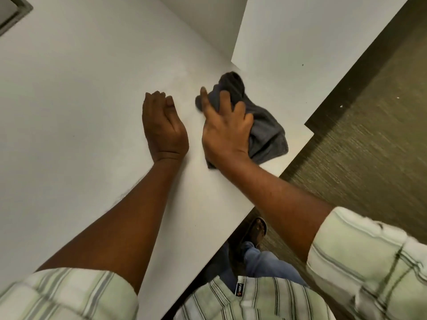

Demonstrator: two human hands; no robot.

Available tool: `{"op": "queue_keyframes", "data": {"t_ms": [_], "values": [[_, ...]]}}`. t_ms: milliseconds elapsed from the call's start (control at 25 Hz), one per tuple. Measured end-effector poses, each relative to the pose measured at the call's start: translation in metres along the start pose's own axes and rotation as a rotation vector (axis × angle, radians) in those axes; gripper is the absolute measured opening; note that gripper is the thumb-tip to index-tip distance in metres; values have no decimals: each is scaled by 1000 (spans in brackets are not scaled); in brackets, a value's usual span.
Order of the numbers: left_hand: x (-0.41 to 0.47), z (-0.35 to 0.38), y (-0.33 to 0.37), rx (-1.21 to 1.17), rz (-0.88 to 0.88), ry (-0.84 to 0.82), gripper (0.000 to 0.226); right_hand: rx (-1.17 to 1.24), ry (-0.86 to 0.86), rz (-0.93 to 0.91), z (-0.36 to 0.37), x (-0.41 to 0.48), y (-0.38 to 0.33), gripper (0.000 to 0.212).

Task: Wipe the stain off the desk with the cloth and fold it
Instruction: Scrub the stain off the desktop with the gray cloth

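A crumpled dark grey cloth (265, 125) lies on the white desk (80, 112) near its right edge. My right hand (225, 130) presses down on the cloth with fingers spread over it. My left hand (163, 128) rests on its edge on the desk just left of the cloth, fingers curled and holding nothing. A faint pale smear (184, 88) shows on the desk beyond my left hand.
A second white panel (312, 42) stands at the back right beside the cloth. The desk's edge runs diagonally at the right, with brown carpet floor (369, 146) below. My leg and sandalled foot (256, 232) are under the edge. A dark frame (11, 12) sits top left.
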State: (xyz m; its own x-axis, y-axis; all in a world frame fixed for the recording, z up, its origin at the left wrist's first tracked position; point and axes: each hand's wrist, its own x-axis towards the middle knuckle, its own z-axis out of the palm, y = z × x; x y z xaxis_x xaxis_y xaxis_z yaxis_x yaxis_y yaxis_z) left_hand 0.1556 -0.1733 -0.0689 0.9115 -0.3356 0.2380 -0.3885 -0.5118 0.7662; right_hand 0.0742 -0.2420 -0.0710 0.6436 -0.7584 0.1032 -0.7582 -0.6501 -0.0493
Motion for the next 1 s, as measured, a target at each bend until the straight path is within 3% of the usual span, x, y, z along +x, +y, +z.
{"op": "queue_keyframes", "data": {"t_ms": [80,160,280,400,560,640,800,880,1000], "values": [[0,-3,1,-30,-13,37,32,10,-39,-114,1,-24,-11,53],[1,-3,1,-60,-50,87,31,19,-71,-159,4,9,-15,53],[0,-7,2,-77,-73,140,30,40,-91,-64,6,61,-16,58],[1,-5,1,-89,-58,147,30,151,-89,-33,2,39,-29,59],[4,-6,1,-107,-48,200,30,160,-117,-349,4,-4,-30,55],[4,-4,-2,-125,-56,211,30,153,-85,-281,8,41,-30,54],[3,-3,-3,-133,-41,227,29,237,-33,41,10,85,-35,54],[3,-2,-5,-136,-49,251,29,312,-11,-96,9,55,-43,47],[5,-4,-6,-148,-59,252,29,252,-69,-512,8,36,-39,37]]}}
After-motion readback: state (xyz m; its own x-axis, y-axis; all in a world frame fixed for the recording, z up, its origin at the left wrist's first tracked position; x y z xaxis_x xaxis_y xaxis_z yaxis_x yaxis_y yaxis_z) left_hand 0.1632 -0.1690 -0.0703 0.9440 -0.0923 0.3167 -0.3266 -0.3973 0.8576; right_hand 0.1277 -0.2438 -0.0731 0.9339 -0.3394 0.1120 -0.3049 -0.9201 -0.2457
